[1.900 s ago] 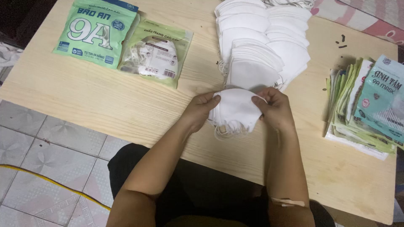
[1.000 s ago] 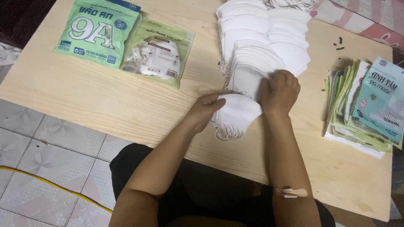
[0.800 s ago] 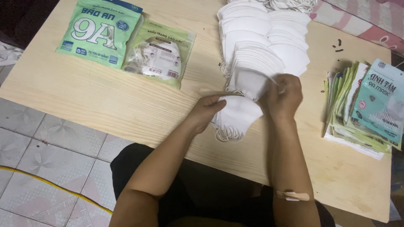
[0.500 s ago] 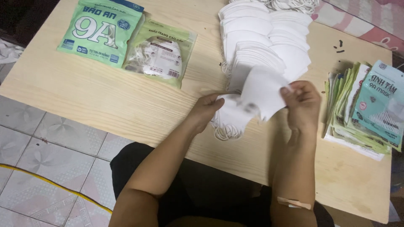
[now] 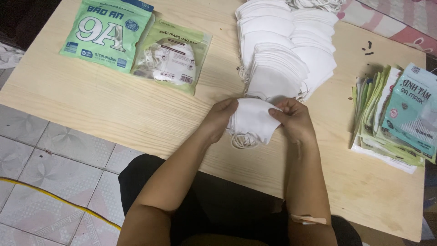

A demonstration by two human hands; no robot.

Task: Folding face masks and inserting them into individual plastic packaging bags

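While both hands meet over the tabletop point(image 5: 136, 114), a small stack of white face masks point(image 5: 251, 120) sits pinched between them

Left hand point(image 5: 220, 119) closes its grip on the stack's left edge, right hand point(image 5: 293, 119) closes its grip on the right edge, with ear loops hanging below; rows of loose white masks point(image 5: 282, 54) lie just beyond, two green mask packets point(image 5: 136, 41) far left, flat packaging bags point(image 5: 396, 118) at right

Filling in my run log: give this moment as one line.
left hand: holds mask stack | right hand: holds same stack | behind: fanned white masks | right: empty pouches | surface: wooden table
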